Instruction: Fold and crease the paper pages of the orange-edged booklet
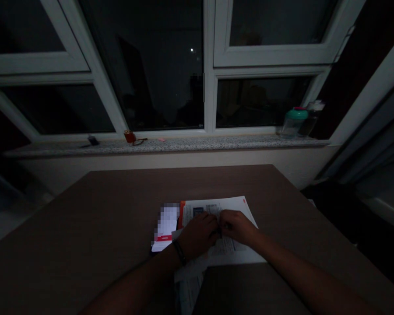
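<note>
Head view: my left hand (199,234) and right hand (239,225) curl over printed paper (249,255) (can't tell their grip); probably light, limp, best edge-held.

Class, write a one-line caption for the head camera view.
Two hands meet over printed papers beside a lit phone on a dark table.

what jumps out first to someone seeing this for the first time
Probably the glowing phone on the table, left of the printed papers. Next, the two hands meeting over those papers. Then the teal-lidded bottle at the sill's right end.
</note>
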### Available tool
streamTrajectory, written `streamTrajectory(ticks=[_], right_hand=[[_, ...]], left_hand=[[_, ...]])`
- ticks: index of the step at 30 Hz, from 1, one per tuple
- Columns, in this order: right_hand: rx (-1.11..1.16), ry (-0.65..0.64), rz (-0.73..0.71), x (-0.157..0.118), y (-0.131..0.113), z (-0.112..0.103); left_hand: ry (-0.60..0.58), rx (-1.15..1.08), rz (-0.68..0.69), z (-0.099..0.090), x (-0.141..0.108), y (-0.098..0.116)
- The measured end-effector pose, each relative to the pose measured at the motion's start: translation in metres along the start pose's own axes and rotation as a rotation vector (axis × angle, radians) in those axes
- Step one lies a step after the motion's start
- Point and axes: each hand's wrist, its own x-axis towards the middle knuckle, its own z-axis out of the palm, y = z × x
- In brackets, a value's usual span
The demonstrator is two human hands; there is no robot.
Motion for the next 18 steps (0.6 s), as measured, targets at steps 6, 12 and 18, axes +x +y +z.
streamTrajectory(ticks=[6,12,18], right_hand=[[-0.107,0.157,0.133,0.002,0.009,0.000],[0.014,0.070,0.080,-0.002,0.002,0.000],[0.057,-0.006,0.078,0.000,0.000,0.001]], left_hand=[[0.009,0.023,-0.003,0.000,-0.001,0.000],[0.014,0.000,-0.005,0.002,-0.002,-0.001],[0.001,-0.002,-0.013,-0.001,0.000,0.000]])
